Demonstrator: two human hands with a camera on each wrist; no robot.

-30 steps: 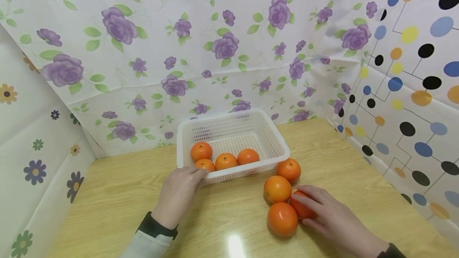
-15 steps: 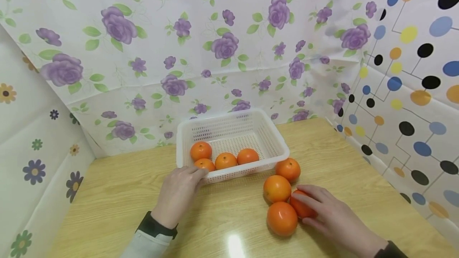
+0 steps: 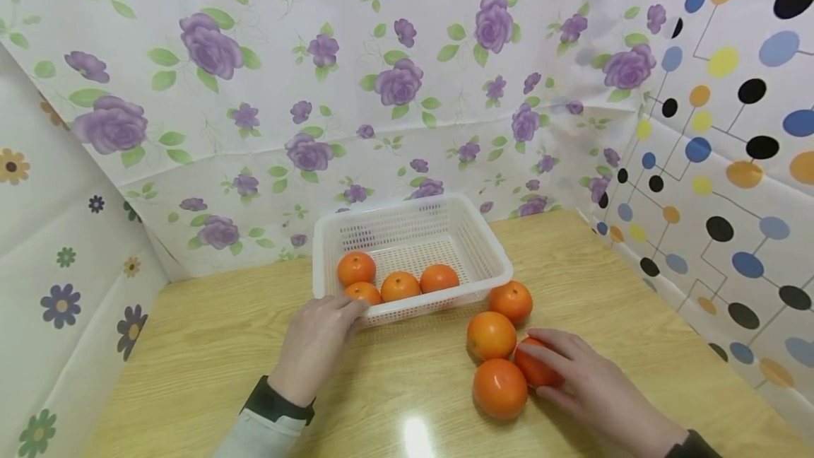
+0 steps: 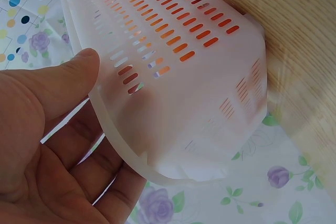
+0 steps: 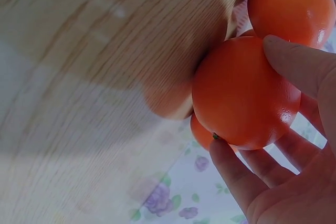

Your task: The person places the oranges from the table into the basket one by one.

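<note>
My left hand (image 3: 321, 348) grips the near left corner of a white slotted plastic basket (image 3: 492, 249). The left wrist view shows the thumb (image 4: 86, 66) on the outside of the basket's rim and the other fingers past its edge. Several oranges (image 3: 401, 286) lie in the basket along its near side. On the table to the right, my right hand (image 3: 594, 384) holds an orange (image 5: 244, 95) with thumb and fingers spread around it. That orange sits against two others, a front one (image 3: 500, 389) and one behind it (image 3: 492, 336).
Another orange (image 3: 511, 302) rests by the basket's right front corner. The wooden table (image 3: 210, 345) ends at a flowered sheet (image 3: 356, 126) behind and a dotted sheet (image 3: 718, 232) on the right. Flower-printed white sheeting (image 3: 57, 246) stands at left.
</note>
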